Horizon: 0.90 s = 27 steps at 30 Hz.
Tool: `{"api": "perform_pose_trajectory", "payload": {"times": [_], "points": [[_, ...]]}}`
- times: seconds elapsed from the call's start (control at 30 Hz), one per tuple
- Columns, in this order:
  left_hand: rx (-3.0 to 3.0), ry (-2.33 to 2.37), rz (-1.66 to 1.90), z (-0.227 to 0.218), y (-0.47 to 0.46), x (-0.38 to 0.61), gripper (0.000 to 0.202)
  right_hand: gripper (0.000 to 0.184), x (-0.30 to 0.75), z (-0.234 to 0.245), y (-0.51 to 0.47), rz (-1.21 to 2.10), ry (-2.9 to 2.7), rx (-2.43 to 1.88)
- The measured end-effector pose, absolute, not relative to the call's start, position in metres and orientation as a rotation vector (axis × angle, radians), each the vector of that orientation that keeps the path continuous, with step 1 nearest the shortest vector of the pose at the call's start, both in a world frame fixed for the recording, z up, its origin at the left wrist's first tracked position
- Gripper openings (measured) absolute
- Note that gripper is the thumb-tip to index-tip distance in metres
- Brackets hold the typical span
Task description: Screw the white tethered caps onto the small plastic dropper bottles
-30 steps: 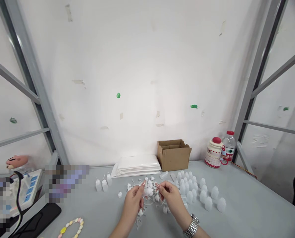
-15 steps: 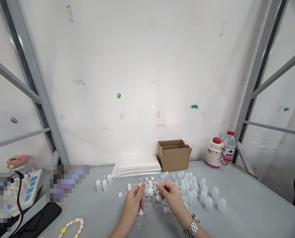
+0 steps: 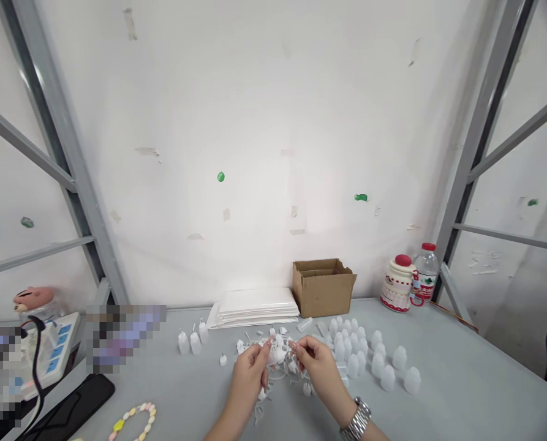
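My left hand (image 3: 249,370) is closed, with thumb and fingers round a small translucent white piece (image 3: 273,358) over the middle of the desk. A short gap to its right, my right hand (image 3: 318,362) pinches with thumb and forefinger; what sits between those fingertips is too small to make out. Under and behind both hands spreads a loose pile of small white caps and curly white strips (image 3: 280,371). To the right stand many translucent white domed pieces (image 3: 377,364). Several similar pieces with a thin stem on top (image 3: 195,343) stand at the left.
An open cardboard box (image 3: 327,294) and a stack of white flat packs (image 3: 255,308) stand against the wall. At the back right are a red-topped cup (image 3: 396,285) and a bottle (image 3: 426,272). A black phone (image 3: 73,407), bead bracelet (image 3: 133,419) and power strip (image 3: 57,355) lie left.
Both hands stay almost in the same place, close together over the pile. Only slight finger movement shows, and the view has shifted a little.
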<state>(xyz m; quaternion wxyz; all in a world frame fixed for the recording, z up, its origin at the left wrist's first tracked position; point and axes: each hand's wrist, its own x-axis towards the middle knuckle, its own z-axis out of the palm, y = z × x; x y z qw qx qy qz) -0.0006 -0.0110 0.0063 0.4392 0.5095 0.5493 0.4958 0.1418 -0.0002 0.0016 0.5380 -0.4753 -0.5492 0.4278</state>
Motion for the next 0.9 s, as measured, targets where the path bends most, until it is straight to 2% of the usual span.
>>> {"api": "perform_pose_trajectory", "payload": {"times": [0.67, 0.77, 0.9], "points": [[1.335, 1.375, 1.162, -0.009, -0.008, 0.002, 0.051, 0.038, 0.138, -0.006, -0.005, 0.863, -1.383, -1.173], [1.388, 1.23, 1.028, -0.003, -0.012, 0.004, 0.051, 0.038, 0.141, -0.002, -0.003, 0.864, -1.391, -1.164], [1.424, 0.983, 0.728, 0.01, -0.018, 0.002, 0.041, 0.037, 0.146, 0.005, -0.002, 0.851, -1.393, -1.141]]}}
